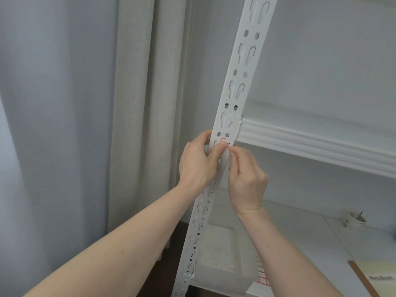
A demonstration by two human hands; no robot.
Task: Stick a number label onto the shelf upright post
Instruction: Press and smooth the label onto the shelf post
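Two bare forearms rise from the bottom of the frame to mid-frame, where the left hand (198, 161) wraps the shelf upright post (232, 86), thumb pressing the number label (224, 144) flat. The right hand (246, 179) pinches the label's right edge. To do this well, I judge: smooth outward from the thumb, keeping the label square. The label sits at both hands' fingertips, just below the shelf beam (310, 142).

Both hands meet at the white shelf upright post (232, 91). The left hand (198, 161) presses a red-edged label (224, 144) against it. The right hand (246, 179) pinches the label's right edge.
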